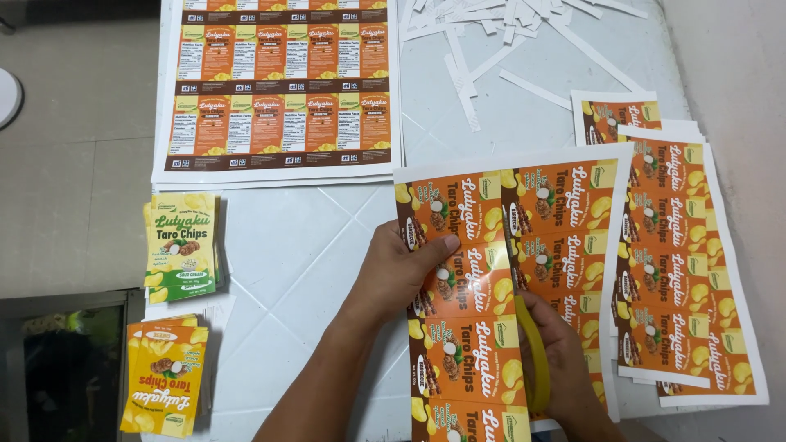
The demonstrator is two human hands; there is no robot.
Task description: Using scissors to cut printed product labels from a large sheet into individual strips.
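Nearest to us, our right hand (pixel 565 360) grips a pair of yellow-handled scissors (pixel 532 352), fingers closed through the loops, with the blades working up the seam between two columns of an orange printed label sheet (pixel 508 270). Our left hand (pixel 401 266) lies flat on the sheet's left column, fingers spread and thumb pressing the paper to the white table (pixel 303 254); it grasps nothing, only pins

We judge the risks to be these: the blades are partly hidden under our hand and the paper, so the cut could drift off the brown border into a printed panel. Our left thumb sits close to the cutting line and could be nicked. The sheet overhangs the table's near edge, so the loose strip may sag and tear

Around us, a stack of like orange sheets (pixel 696 270) lies just to the right, overlapping. At the far side rests a large uncut sheet of orange, white and brown panels (pixel 278 82), and beside it a scatter of white paper offcuts (pixel 508 33). To our left sit two small piles of cut labels: a green and yellow pile (pixel 182 245) and, nearer, a yellow and orange pile (pixel 164 376), well apart from the cutting
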